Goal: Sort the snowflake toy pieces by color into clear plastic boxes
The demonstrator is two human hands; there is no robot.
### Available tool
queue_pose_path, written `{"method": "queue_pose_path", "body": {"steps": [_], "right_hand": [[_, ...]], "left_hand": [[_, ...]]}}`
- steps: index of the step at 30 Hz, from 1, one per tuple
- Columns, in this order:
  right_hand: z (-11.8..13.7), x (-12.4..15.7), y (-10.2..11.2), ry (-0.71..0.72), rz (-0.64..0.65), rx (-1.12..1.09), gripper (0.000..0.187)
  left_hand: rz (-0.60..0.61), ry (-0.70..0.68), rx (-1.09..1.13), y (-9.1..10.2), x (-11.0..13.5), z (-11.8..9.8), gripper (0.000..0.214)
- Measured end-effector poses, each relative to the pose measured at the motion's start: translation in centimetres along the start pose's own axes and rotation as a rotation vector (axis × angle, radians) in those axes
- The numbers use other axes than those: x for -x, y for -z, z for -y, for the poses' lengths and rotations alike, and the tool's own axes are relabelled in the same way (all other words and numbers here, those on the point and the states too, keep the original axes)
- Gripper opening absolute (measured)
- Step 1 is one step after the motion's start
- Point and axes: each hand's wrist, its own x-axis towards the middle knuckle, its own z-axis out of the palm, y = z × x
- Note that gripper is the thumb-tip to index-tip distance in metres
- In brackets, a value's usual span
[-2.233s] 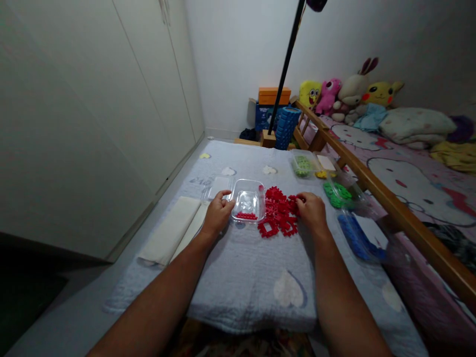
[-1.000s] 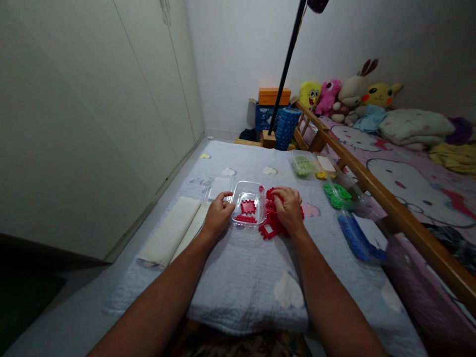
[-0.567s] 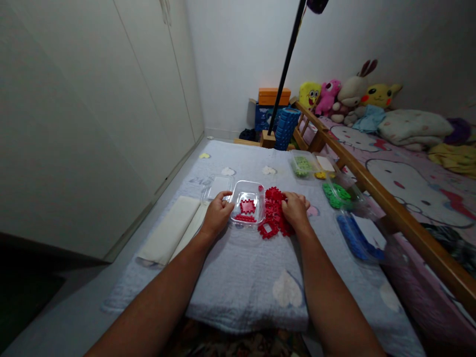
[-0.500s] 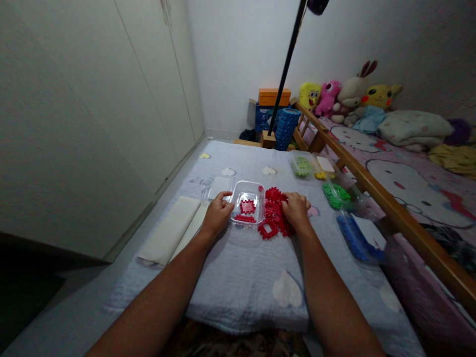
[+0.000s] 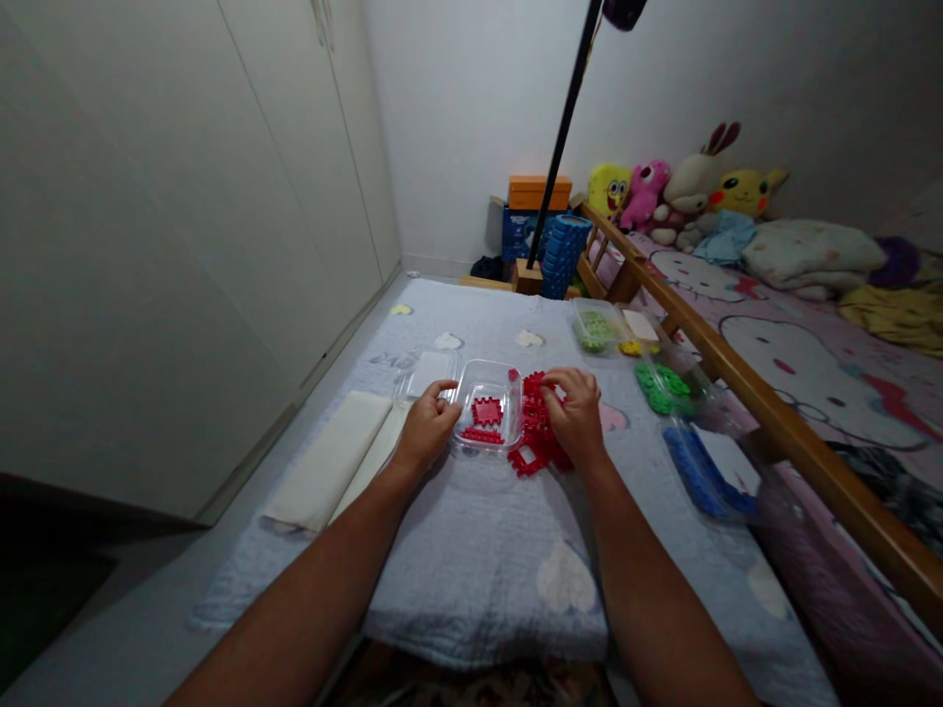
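Note:
A clear plastic container (image 5: 489, 368) sits in front of me on the cloth, with a red interlocking square (image 5: 487, 411) lying flat inside and other red pieces along its near side. My left hand (image 5: 429, 422) grips the container's left rim between thumb and fingers. Just right of the container lies a pile of red interlocking plastic pieces (image 5: 526, 458). Over that pile, my right hand (image 5: 578, 412) pinches a red piece, mostly hidden by the fingers.
Behind my left hand lies a clear lid (image 5: 410, 381), and nearer, a folded cream cloth (image 5: 331, 462). Along the right edge stand clear containers of light green pieces (image 5: 595, 330), green pieces (image 5: 663, 389) and blue pieces (image 5: 699, 471). A wooden bed rail (image 5: 737, 368) runs beside them.
My right hand has moved slightly left and up over the red pile, its fingers now nearer the container. My left hand stays on the container's rim. The view has shifted slightly.

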Motion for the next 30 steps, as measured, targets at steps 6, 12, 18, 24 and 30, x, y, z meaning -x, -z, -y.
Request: {"method": "queue_pose_path", "body": {"steps": [6,12,18,24,30], "right_hand": [[2.8,1.1,-1.7,0.076,0.234,-0.017,0.016],[2.1,1.3,-2.1,0.088,0.338,-0.007,0.016],[1.4,1.2,-1.6,0.095,0.234,-0.067,0.015],[-1.2,0.8,-0.6,-0.015,0.004,-0.039,0.019],[-3.6,0.8,-0.4,-0.145,-0.022,0.183,0.025]], "left_hand": [[0.001,-0.002,-0.001,-0.1,0.2,-0.3,0.046],[0.011,0.014,0.009,0.0,0.3,-0.5,0.048],[0.000,0.015,0.002,-0.1,0.2,-0.6,0.047],[0.003,0.016,0.002,-0.1,0.1,-0.6,0.048],[-0.006,0.016,-0.015,-0.1,0.2,-0.7,0.047]]}}
